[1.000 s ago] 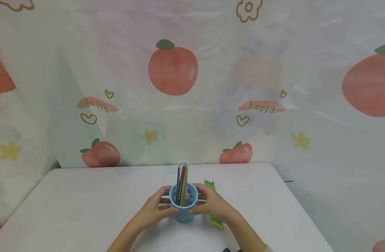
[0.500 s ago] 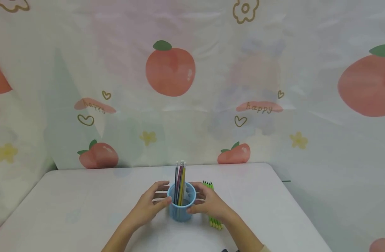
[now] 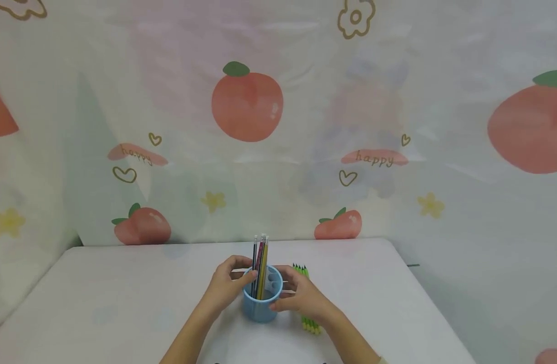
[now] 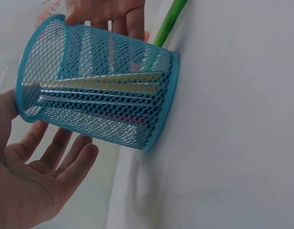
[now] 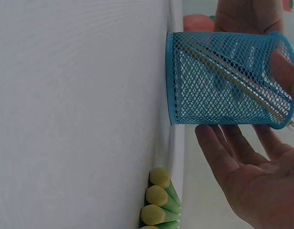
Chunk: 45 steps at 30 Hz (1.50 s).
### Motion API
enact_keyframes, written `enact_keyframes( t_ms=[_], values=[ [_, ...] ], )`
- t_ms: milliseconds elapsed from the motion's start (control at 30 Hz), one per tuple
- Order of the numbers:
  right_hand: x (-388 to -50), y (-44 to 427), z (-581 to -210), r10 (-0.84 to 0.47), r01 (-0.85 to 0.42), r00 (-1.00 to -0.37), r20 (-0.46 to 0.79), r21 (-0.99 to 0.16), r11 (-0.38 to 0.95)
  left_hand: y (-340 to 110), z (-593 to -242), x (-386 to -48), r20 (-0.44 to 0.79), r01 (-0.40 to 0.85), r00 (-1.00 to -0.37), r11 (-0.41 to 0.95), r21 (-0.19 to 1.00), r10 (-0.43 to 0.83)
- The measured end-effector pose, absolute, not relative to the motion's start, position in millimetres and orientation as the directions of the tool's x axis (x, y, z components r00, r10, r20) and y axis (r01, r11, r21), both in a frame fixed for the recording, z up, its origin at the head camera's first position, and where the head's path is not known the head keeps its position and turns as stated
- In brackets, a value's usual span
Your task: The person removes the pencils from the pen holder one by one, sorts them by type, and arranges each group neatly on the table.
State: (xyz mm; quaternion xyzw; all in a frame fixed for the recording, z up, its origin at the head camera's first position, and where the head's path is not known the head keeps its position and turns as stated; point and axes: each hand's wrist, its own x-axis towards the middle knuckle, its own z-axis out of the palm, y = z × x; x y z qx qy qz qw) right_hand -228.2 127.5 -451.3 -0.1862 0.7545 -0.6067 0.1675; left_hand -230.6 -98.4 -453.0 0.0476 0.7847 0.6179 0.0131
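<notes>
A blue mesh pencil cup (image 3: 260, 312) stands upright on the table, holding several pencils (image 3: 262, 275) that lean inside with their erasers up. On its right side my right hand (image 3: 307, 299) grips it, thumb (image 5: 285, 71) on the mesh near the rim and fingers behind. My left hand (image 3: 227, 284) is at the left side, its thumb reaching over the rim beside the pencils. In the left wrist view, the fingers of that left hand (image 4: 37, 179) are spread and loosely extended beside the mesh; whether the thumb touches a pencil is unclear.
Several green pencils (image 3: 311, 326) lie side by side just right of the cup, partly hidden by my right hand. The white tabletop (image 3: 137, 298) meets a printed cloth backdrop (image 3: 278, 202) at the back.
My left hand first loosened away from the cup's left side, then moved up and inward, its thumb now over the rim. My right hand stays on the cup.
</notes>
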Motion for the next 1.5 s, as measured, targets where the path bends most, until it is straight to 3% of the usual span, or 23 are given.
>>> enact_keyframes(
  t_ms=[433, 1100, 1233, 1500],
  values=[
    [-228, 127, -453, -0.463, -0.071, -0.885, -0.042, -0.972, 0.224, -93, -453, -231, 0.086, 0.096, -0.995, 0.243, 0.965, 0.05],
    [-224, 121, -451, -0.478, -0.068, -0.877, -0.052, -0.971, 0.231, -105, -431, -216, 0.167, 0.174, -0.984, 0.126, 0.977, 0.063],
    [-226, 116, -451, -0.478, -0.057, -0.876, -0.062, -0.971, 0.232, -113, -425, -211, 0.147, 0.148, -0.989, 0.079, 0.986, 0.02],
    [-220, 119, -453, -0.428, -0.035, -0.901, -0.075, -0.969, 0.244, -119, -413, -204, 0.159, 0.158, -0.987, -0.141, 0.977, -0.007]
  ],
)
